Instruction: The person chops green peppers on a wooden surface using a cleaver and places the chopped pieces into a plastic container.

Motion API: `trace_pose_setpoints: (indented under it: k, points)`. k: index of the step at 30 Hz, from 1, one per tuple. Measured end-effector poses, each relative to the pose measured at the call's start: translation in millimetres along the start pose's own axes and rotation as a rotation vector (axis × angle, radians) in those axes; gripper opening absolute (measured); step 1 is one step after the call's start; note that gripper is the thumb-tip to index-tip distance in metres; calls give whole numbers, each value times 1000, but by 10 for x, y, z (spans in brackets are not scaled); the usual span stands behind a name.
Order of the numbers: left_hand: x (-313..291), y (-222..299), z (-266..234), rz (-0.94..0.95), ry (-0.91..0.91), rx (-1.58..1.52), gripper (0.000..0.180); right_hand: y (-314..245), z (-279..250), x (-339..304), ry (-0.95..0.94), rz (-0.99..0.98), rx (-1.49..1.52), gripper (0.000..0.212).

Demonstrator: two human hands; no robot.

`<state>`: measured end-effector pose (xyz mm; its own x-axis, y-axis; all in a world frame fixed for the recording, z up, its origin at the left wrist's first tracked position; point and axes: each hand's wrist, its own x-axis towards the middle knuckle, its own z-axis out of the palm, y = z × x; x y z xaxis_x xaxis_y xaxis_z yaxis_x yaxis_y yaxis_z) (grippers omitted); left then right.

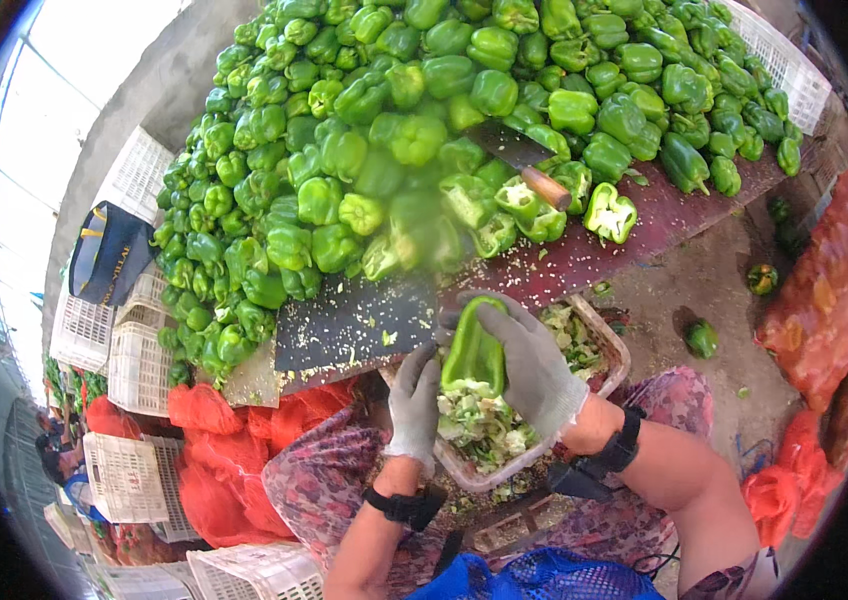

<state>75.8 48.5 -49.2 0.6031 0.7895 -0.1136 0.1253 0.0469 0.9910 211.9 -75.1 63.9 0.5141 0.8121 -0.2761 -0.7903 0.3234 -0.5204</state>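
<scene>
A hollowed green bell pepper [474,350], with its open end toward me, is gripped from the right by my right hand [534,365] in a grey glove. Close to the pepper's lower left is my left hand [414,402], also gloved, its fingers curled together; what they hold, if anything, is hidden. Both hands are over a white crate [616,345] with pale pepper cores and green scraps [489,430] in it. A cleaver [509,147] with a wooden handle lies among the peppers on the table, near a cut pepper half [609,213].
A large heap of green peppers [364,150] covers most of the dark red table [664,225]. Seeds dot a dark board [354,320]. Red mesh bags [224,460] and white crates [139,365] stand left; a filled sack [819,290] and loose peppers [701,339] lie right.
</scene>
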Motion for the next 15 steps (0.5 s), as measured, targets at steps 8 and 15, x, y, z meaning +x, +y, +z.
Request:
trace_pose_setpoints:
  k: [8,15]
  points:
    - [1107,77,-145,409,114,864,43,-49,-44,39,38,99,-75,27]
    - [1800,-129,-141,483,312,1229,48,115,-86,172,64,172,-116,34]
